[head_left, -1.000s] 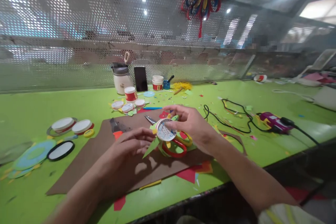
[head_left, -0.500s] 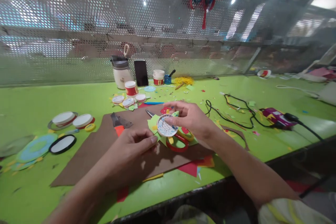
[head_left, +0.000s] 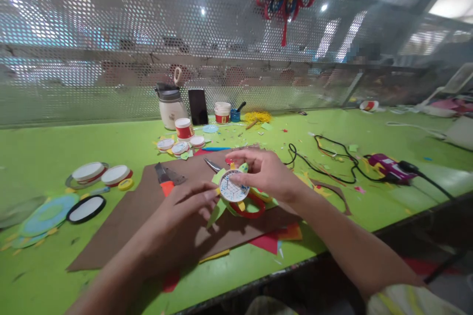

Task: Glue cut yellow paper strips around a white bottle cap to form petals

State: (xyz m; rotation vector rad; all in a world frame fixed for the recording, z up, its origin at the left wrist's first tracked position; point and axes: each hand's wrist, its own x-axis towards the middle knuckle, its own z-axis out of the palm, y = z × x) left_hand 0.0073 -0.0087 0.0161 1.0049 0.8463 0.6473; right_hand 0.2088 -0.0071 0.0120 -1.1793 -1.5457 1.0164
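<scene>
A small paper turtle [head_left: 233, 186] has a round white shell with blue specks and dark lines, yellow feet and a green head. My right hand [head_left: 264, 174] grips it from the right, thumb on the shell. Fingers of my left hand [head_left: 194, 202] are pinched at the yellow foot on the shell's left edge. Beneath it are light green paper [head_left: 219, 211] and scissors [head_left: 253, 212] with red and yellow handles, partly hidden by the turtle and my right hand. Brown cardboard [head_left: 129, 221] lies under these. An orange-handled cutting tool [head_left: 167, 184] rests beyond my left hand.
White round lids [head_left: 88, 171] and a black-rimmed disc [head_left: 86, 208] lie left. At the back stand a white jug [head_left: 172, 108], a phone [head_left: 198, 107] and paper cups [head_left: 222, 113]. A black cord [head_left: 347, 157] runs to a purple device [head_left: 391, 167] at right.
My left fingers have moved up to the turtle's left yellow foot. The turtle has turned slightly and shifted a little down in view, still in my right hand.
</scene>
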